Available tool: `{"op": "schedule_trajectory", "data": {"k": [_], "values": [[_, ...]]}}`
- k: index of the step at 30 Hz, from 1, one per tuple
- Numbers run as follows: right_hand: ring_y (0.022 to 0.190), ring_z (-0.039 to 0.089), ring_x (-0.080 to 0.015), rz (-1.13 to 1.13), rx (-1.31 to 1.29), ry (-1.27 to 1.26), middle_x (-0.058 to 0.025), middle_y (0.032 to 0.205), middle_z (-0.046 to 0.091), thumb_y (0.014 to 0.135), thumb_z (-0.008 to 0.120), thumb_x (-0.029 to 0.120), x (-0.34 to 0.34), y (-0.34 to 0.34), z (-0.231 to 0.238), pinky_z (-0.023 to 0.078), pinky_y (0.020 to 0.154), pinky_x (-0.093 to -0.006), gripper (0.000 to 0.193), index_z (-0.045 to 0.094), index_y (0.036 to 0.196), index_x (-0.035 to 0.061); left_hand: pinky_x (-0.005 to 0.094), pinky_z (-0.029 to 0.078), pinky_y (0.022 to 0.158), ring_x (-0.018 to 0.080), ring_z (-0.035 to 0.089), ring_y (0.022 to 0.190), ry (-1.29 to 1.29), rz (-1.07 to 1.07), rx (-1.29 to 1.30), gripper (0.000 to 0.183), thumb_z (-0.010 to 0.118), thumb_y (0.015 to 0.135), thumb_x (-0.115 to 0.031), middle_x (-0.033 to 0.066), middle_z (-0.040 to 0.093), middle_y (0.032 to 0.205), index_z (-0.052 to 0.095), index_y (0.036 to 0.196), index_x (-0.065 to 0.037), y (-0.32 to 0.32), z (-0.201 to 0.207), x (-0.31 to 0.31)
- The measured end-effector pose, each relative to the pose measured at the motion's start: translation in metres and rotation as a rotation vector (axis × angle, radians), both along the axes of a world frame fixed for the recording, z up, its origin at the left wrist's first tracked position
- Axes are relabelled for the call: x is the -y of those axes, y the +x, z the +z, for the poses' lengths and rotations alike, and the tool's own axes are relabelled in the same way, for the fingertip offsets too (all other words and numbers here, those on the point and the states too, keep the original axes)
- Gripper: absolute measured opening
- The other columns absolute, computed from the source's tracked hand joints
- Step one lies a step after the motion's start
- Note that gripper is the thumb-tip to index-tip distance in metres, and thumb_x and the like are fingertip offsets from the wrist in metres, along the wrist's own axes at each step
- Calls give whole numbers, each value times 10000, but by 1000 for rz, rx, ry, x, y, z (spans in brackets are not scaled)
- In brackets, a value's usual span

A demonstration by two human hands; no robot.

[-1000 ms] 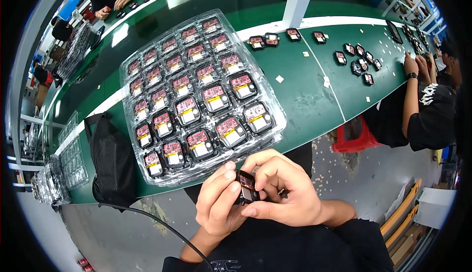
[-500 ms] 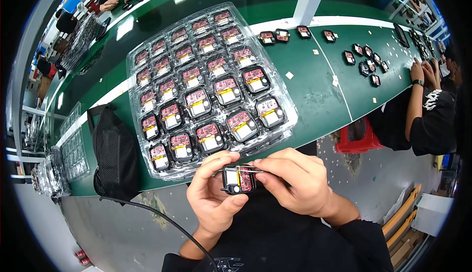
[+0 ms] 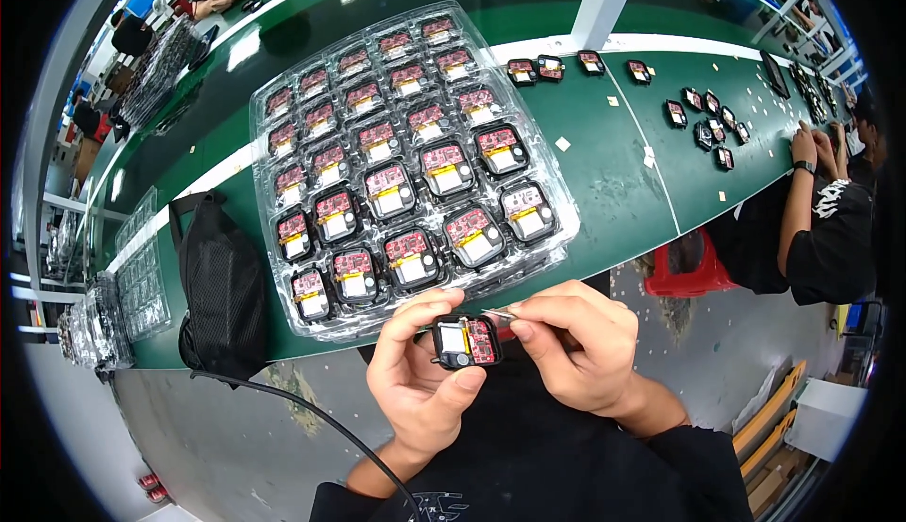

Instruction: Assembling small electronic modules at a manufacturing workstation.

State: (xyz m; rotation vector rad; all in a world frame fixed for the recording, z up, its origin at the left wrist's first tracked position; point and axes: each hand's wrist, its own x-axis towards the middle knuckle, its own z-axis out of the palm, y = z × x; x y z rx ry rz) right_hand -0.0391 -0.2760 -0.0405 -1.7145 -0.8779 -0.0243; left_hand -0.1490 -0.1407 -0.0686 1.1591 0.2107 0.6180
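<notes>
My left hand (image 3: 418, 385) grips a small black device casing (image 3: 466, 363) by its edges, between fingers and thumb. Its open face shows a red circuit board, a pale rectangular part, a thin yellow strip and a round silver disc. My right hand (image 3: 578, 347) is closed in a pinch on slim metal tweezers (image 3: 500, 313). Their tips point left, just past the casing's upper right edge, and look apart from the board. Beyond my hands lies a clear plastic tray (image 3: 563, 203) with rows of similar casings in its pockets.
A black mesh bag (image 3: 222, 286) lies left of the tray, with a black cable (image 3: 311, 407) curving below it. Loose casings (image 3: 676, 114) and paper bits dot the green table (image 3: 604, 187). A co-worker (image 3: 830, 229) sits at right by a red stool (image 3: 684, 267).
My right hand has drawn the tweezers up and rightward, off the face of the casing. The view has shifted slightly; my left hand still holds the casing.
</notes>
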Motion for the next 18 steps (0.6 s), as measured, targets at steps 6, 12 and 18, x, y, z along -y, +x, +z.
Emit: {"op": "schedule_trajectory", "data": {"k": [6, 12, 18], "values": [[649, 707, -213, 54, 1, -35, -113, 852, 729, 829, 800, -18, 0, 2, 2, 556, 543, -300, 189, 737, 1006, 1, 396, 539, 1061, 299, 608, 1268, 48, -15, 21, 643, 868, 841, -107, 224, 512, 1411, 529, 1355, 79, 2, 2, -2], [674, 719, -183, 49, 35, -58, -136, 867, 736, 818, 814, -37, 0, 1, 3, 563, 555, -277, 183, 734, 982, -25, 407, 562, 1038, 318, 636, 1242, 97, -55, 28, 631, 855, 844, -59, 223, 471, 1450, 532, 1370, 72, 0, -1, -7], [626, 696, -217, 45, 102, -46, -102, 828, 720, 816, 804, -14, 0, 4, -2, 548, 531, -308, 191, 725, 989, 0, 397, 557, 1046, 300, 626, 1248, 130, -89, 26, 634, 853, 841, -41, 217, 469, 1451, 528, 1375, 71, -1, 0, -8]]}}
